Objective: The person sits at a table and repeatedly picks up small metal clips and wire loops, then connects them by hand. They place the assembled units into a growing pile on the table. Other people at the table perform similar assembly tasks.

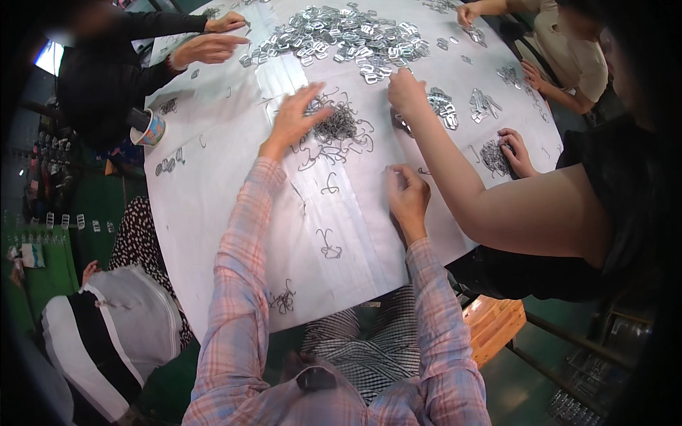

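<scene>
My left hand [295, 117] is open, its fingers spread at the left edge of a tangled heap of thin metal wire hooks [337, 126] on the white-covered table [220, 184]. My right hand [410, 197] hovers near the table's right side with its fingers curled together. Whatever it may hold is hidden or too small to make out. Between my forearms lie a few loose hooks [329, 186] and another small cluster of hooks [328, 246]. A further bunch of hooks [283, 299] rests beside my left sleeve.
A large pile of flat metal buckles [341, 39] covers the far middle. From the right, a co-worker's arm [469, 188] reaches across, close to my right hand. Other people's hands [213, 48] work at the far left. A paper cup [152, 130] stands at the left edge.
</scene>
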